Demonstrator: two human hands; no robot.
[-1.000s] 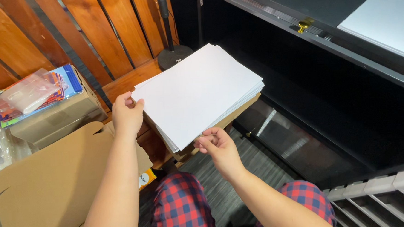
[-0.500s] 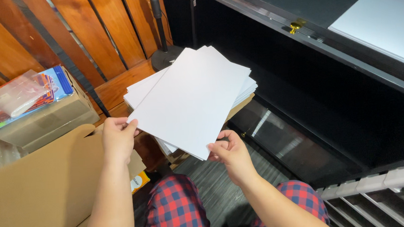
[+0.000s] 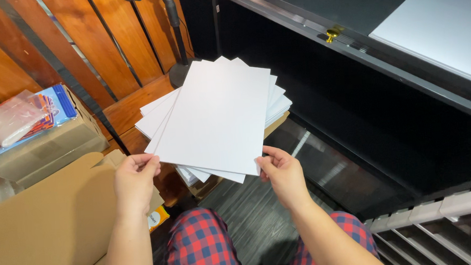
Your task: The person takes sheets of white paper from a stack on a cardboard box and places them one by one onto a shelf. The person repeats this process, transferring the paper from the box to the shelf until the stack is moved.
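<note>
Lower sheets mostly hidden under top white sheet [image 3: 216, 117], blank, fanned stack, left hand [image 3: 135, 181] and right hand [image 3: 281, 173] pinching its near corners, cardboard box [image 3: 47, 234] cut off

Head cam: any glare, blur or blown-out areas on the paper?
Head view: sharp, no motion blur; white sheets bright and nearly featureless but edges readable; both hands evenly lit; streaky reflection on the glossy black panel; dark shelf recess loses detail.

A dark counter [image 3: 382, 60] carries a white sheet [image 3: 439, 27] beside a small brass knob [image 3: 331, 34]. The grey plank floor [image 3: 251, 223] bears a cardboard box [image 3: 47, 228].
</note>
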